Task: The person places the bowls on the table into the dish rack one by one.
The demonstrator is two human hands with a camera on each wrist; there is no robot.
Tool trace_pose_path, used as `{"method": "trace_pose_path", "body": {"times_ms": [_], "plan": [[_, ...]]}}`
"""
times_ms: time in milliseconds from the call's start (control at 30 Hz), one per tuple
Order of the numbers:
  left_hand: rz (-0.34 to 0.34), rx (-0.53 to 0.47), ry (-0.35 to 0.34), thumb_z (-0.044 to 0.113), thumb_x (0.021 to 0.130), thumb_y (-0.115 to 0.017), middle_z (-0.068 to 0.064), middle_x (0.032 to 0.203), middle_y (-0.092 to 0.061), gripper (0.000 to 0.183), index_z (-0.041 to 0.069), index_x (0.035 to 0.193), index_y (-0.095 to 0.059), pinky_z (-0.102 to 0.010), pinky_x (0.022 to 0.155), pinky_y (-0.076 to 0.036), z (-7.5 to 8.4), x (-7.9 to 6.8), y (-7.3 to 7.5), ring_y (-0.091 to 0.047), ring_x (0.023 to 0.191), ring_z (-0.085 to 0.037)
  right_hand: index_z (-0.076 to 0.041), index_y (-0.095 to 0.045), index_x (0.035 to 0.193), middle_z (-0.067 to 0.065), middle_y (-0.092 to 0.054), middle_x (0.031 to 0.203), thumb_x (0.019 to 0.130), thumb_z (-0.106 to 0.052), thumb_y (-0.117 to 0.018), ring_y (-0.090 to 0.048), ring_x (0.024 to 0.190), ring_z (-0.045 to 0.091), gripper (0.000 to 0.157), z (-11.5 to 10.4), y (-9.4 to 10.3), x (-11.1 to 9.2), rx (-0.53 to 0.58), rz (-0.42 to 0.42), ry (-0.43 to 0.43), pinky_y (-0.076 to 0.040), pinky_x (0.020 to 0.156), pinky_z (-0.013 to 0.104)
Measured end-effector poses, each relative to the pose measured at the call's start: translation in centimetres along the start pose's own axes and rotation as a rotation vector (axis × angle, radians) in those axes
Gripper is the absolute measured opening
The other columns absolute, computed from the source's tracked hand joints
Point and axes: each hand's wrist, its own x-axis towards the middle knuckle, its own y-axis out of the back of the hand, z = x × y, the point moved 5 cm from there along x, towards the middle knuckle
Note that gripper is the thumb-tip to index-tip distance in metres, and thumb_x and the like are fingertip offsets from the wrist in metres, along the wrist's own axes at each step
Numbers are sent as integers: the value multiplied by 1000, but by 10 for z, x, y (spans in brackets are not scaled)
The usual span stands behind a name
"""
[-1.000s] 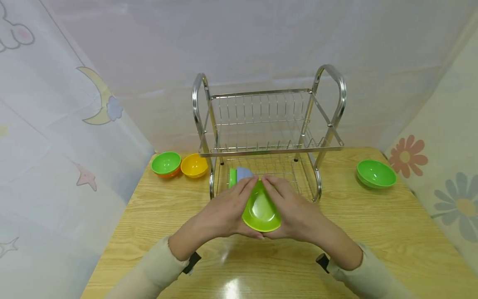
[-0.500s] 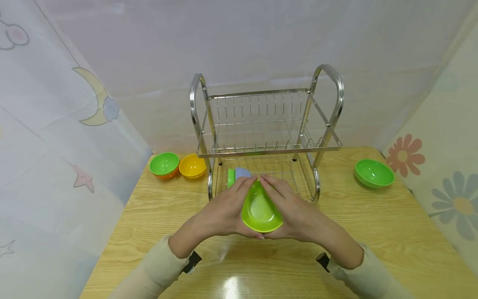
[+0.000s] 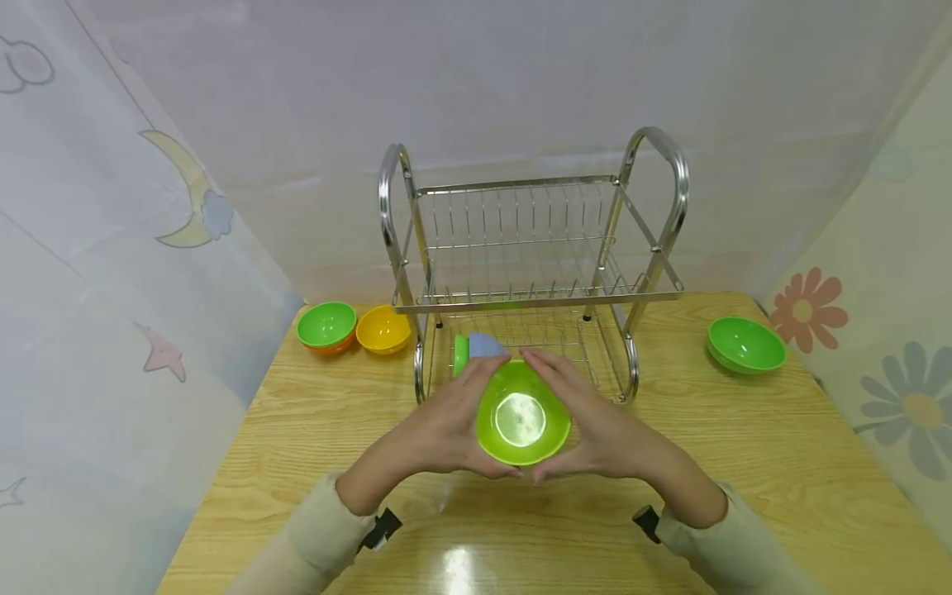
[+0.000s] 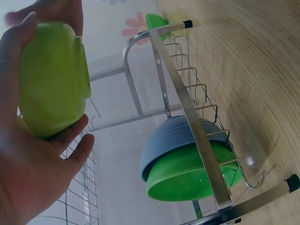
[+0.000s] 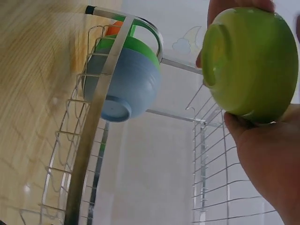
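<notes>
Head: left hand (image 3: 449, 423), right hand (image 3: 598, 426) grip yellow-green bowl (image 3: 521, 413) from 9 and 3 o'clock, fingers curved round it; dish rack (image 3: 539, 302) at 12. Left wrist: bowl toward 10, blue bowl (image 4: 168, 137) toward 4. Right wrist: bowl toward 2.

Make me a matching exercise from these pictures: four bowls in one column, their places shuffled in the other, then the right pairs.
Column one
1. Lime bowl
2. Blue bowl
3. Yellow bowl
4. Orange bowl

Column two
A. On the table, between the orange bowl and the rack
B. Stacked beneath a green bowl
C. Held between the left hand and right hand
D. On its side in the rack's lower tier

Right pairs: 1-C, 2-D, 3-A, 4-B
</notes>
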Motion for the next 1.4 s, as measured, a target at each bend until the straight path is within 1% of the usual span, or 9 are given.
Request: {"method": "trace_pose_path", "body": {"times_ms": [67, 133, 267, 367, 600, 867, 1133, 1267, 1400], "plan": [[22, -39, 8, 44, 56, -98, -6, 149, -41, 131, 17, 159, -22, -38, 100, -52, 0, -1, 1, -52, 124, -17, -11, -17, 163, 14, -27, 162, 80, -64, -74, -34, 145, 37, 113, 3, 3, 0, 99, 44, 9, -40, 110, 59], [49, -59, 14, 44, 57, -98, -5, 149, -40, 130, 19, 159, -22, -38, 98, -52, 0, -2, 2, -52, 122, -16, -10, -20, 162, 15, -30, 160, 91, -61, -65, -35, 145, 35, 98, 5, 6, 2, 191, 107, 21, -41, 113, 50], [120, -74, 45, 44, 57, -98, -4, 145, -42, 128, 22, 158, -22, -39, 94, -54, -1, -2, 3, -53, 118, -17, -2, -27, 158, 23, -35, 154, 106, -31, -54, -39, 144, 28, 66, 10, 7, 4, 398, 256, 31, -41, 113, 30], [179, -61, 64, 44, 55, -98, -6, 144, -43, 129, 20, 158, -23, -42, 93, -54, -1, -2, 3, -54, 118, -19, 4, -31, 154, 25, -38, 150, 107, -16, -46, -45, 140, 23, 53, 14, 3, 4, 521, 358, 19, -46, 108, 28], [292, -52, 42, 41, 50, -101, -6, 142, -46, 130, 15, 155, -28, -40, 93, -54, 4, 2, -3, -53, 120, -21, 3, -32, 152, 14, -40, 149, 106, -19, -40, -55, 124, 19, 52, 16, -11, 8, 732, 474, -33, -55, 95, 28], [322, -71, 43, 42, 53, -99, -8, 147, -42, 130, 12, 156, -26, -40, 94, -55, 12, 5, -8, -53, 121, -22, 0, -36, 150, 10, -44, 146, 103, -16, -36, -54, 120, 20, 49, 6, -17, 12, 866, 540, -16, -56, 92, 28], [355, -32, 25, 45, 54, -98, -11, 148, -41, 128, 7, 155, -27, -42, 96, -53, 16, 9, -13, -50, 124, -23, -11, -47, 146, 6, -54, 129, 101, -4, -31, -58, 111, 16, 48, 8, -18, 11, 997, 598, -49, -56, 89, 26], [380, 11, 26, 47, 53, -98, -13, 148, -40, 130, 5, 154, -28, -42, 99, -51, 18, 11, -17, -45, 128, -25, -9, -50, 141, 6, -54, 131, 97, 0, -28, -57, 113, 18, 50, 9, -18, 10, 1016, 655, -74, -55, 91, 27], [387, 14, 34, 46, 53, -99, -14, 149, -39, 132, 5, 155, -26, -44, 101, -49, 20, 13, -21, -42, 131, -27, -7, -53, 138, 7, -55, 131, 91, 1, -28, -56, 113, 21, 54, 9, -14, 9, 975, 694, -96, -56, 90, 30]]}}
